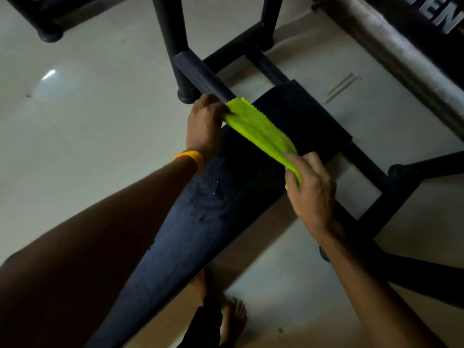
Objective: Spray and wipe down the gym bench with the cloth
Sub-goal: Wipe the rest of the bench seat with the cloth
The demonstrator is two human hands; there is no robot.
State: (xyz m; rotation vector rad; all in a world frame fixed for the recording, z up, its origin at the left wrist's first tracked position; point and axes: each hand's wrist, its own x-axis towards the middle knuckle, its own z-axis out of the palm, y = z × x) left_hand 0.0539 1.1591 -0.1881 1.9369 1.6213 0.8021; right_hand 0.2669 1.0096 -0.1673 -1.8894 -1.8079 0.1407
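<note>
A long black padded gym bench (pixel 190 237) runs from the lower left up toward the centre, with wet droplets on its pad near the middle. A bright yellow-green cloth (pixel 258 129) is stretched across the bench's far part. My left hand (pixel 203 124), with an orange band at the wrist, pinches the cloth's far end at the bench's left edge. My right hand (pixel 311 189) grips the cloth's near end at the bench's right edge. No spray bottle is in view.
The bench's black metal frame (pixel 193 69) and upright posts stand beyond the pad, with cross bars (pixel 371 167) to the right. Another bench with white lettering (pixel 411 38) sits at the upper right. A bare foot (pixel 233 317) rests on the pale tiled floor (pixel 88 121) below.
</note>
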